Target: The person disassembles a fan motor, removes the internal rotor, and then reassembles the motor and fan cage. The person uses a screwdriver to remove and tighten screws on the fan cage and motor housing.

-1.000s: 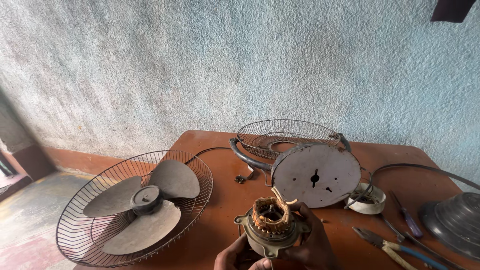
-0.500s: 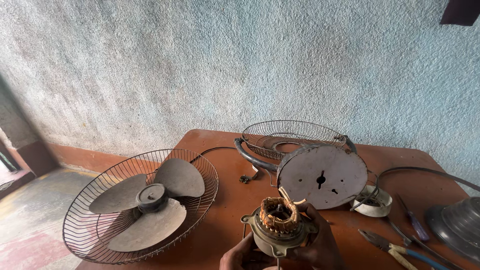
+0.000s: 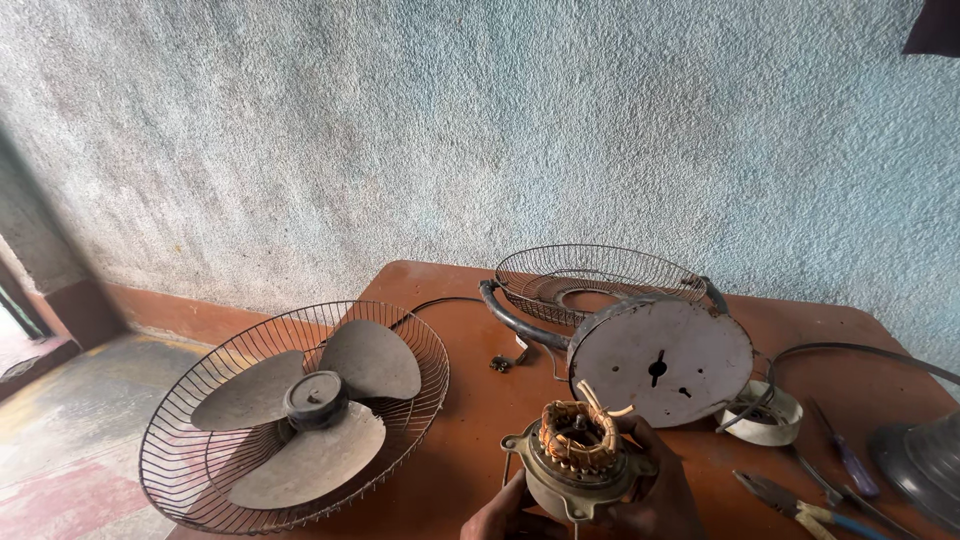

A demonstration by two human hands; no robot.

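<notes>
Both hands, left hand (image 3: 500, 515) and right hand (image 3: 660, 490), are gripping the exposed fan motor (image 3: 578, 460); blade (image 3: 305, 410), wire guards (image 3: 590, 275) are lying removed, left and far.

Dull metal motor (image 3: 580, 462), copper windings; rough plaster wall (image 3: 450, 130).

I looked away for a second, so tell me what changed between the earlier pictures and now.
Little changed. Both hands, left hand and right hand, keep hold of the fan motor; nothing was picked up or let go. The view shifted slightly, so everything sits a bit further right in the picture. The fan blade in its wire guard, the round plate and the table stayed put.
</notes>
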